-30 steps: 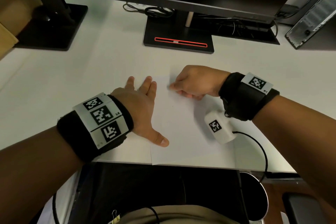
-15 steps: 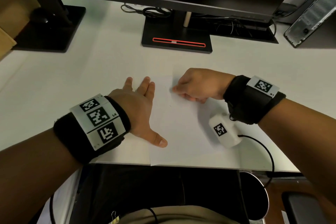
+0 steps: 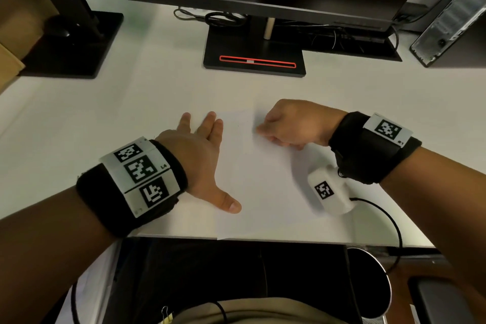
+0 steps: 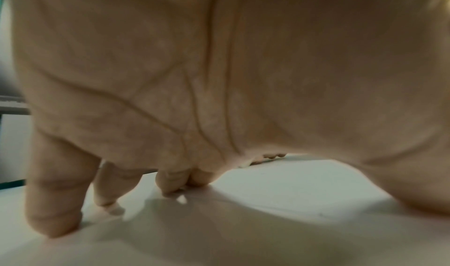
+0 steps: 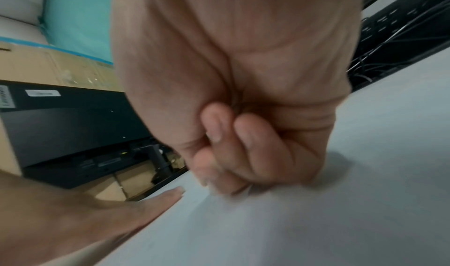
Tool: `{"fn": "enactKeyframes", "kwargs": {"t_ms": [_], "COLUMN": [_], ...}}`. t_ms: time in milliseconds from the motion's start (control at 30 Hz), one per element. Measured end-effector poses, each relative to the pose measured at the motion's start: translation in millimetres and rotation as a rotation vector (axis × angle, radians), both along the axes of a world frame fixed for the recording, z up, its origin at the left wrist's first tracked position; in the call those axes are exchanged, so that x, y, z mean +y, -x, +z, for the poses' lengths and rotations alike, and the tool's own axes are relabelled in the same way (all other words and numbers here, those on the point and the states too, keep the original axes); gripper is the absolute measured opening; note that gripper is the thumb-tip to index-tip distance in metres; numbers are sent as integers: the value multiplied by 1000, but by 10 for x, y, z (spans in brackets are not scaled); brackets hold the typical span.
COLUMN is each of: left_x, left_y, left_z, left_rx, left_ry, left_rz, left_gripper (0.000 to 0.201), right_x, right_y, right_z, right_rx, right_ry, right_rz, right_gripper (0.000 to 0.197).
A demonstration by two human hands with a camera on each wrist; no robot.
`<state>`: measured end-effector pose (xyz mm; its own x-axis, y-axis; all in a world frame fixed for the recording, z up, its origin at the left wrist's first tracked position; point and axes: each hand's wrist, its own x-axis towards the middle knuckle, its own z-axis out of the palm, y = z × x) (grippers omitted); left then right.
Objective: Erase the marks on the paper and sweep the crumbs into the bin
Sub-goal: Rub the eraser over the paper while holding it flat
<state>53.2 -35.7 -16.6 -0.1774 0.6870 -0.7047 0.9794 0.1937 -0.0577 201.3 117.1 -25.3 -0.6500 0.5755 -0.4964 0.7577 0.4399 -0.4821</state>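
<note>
A white sheet of paper [image 3: 263, 179] lies on the white desk [image 3: 105, 113], its near edge at the desk's front edge. My left hand [image 3: 200, 155] lies flat and open on the sheet's left edge, thumb spread onto the paper; the left wrist view shows its fingertips [image 4: 53, 222] pressing down. My right hand [image 3: 289, 123] is curled over the sheet's upper right part. Its fingertips [image 5: 219, 174] pinch a small white eraser [image 5: 231, 191] against the paper [image 5: 292, 231]; the eraser is blurred and mostly hidden. No marks or crumbs stand out clearly.
A round metal bin [image 3: 386, 273] stands below the desk's front edge at the right. A monitor base [image 3: 255, 60] with cables sits behind the paper, a second black stand [image 3: 71, 52] at the far left, and a computer case [image 3: 452, 21] at the far right.
My right hand has shifted slightly back and forth over the upper part of the paper. The left hand stays pressed flat in the same spot.
</note>
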Motion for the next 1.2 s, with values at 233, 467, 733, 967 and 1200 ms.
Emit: {"fn": "enactKeyframes", "kwargs": {"t_ms": [233, 467, 733, 967, 1200], "left_x": [0, 11, 3, 37, 56], "left_y": [9, -1, 7, -30, -43], "left_z": [-15, -16, -21, 7, 5], "left_rx": [3, 6, 3, 18, 36], "left_ry": [2, 5, 4, 27, 24], "left_rz": [-9, -11, -17, -19, -22], "left_gripper": [158, 158, 159, 159, 160], "right_x": [90, 162, 360, 43, -447], "right_y": [-154, -331, -599, -643, -290], "right_z": [39, 12, 57, 133, -139], "right_rx": [10, 12, 195, 658, 574], "right_ry": [-25, -55, 60, 681, 1152], "right_rz": [-54, -129, -465, -801, -608], "right_gripper": [43, 44, 41, 30, 36]}}
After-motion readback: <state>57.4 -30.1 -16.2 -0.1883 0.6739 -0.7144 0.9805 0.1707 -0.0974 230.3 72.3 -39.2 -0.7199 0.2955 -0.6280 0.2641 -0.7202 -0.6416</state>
